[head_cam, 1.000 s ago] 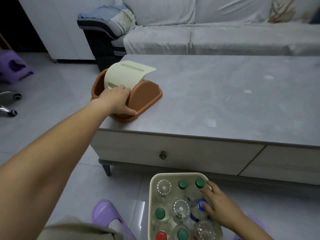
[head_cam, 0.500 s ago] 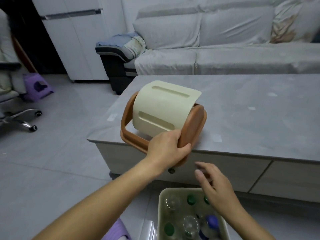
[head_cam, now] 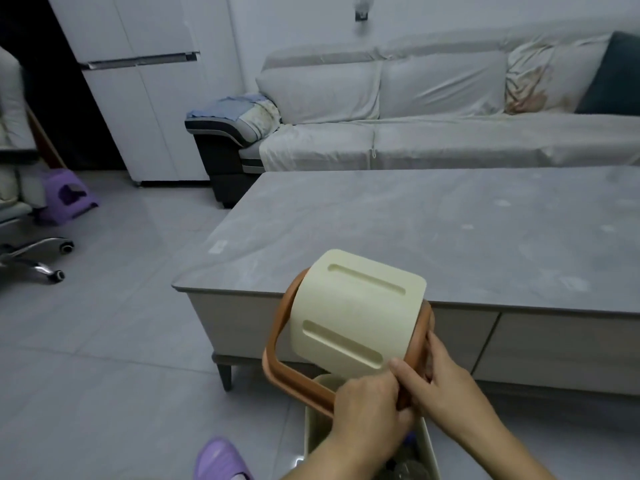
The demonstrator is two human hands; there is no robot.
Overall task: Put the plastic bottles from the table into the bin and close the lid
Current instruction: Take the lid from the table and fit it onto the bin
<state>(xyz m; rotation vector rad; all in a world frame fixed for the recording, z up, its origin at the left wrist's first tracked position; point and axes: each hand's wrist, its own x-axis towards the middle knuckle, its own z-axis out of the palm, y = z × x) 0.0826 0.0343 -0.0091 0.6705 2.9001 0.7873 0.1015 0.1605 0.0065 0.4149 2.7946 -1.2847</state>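
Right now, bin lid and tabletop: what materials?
Lid: likely moulded plastic, matte; cream flap with pressed grooves in an orange-brown frame. Tabletop: grey, veined like stone or sintered slab, with a faint sheen; could be laminate.

The lid [head_cam: 349, 327], which lay on the near left corner of the table [head_cam: 450, 237] one second ago under the left hand [head_cam: 372, 407], is now off the tabletop and held tilted in the air directly above the bin [head_cam: 426, 441]. The right hand [head_cam: 438, 379], previously down among the bottles [head_cam: 408, 465] in the bin, has risen and now grips the lid's brown frame beside the left hand.
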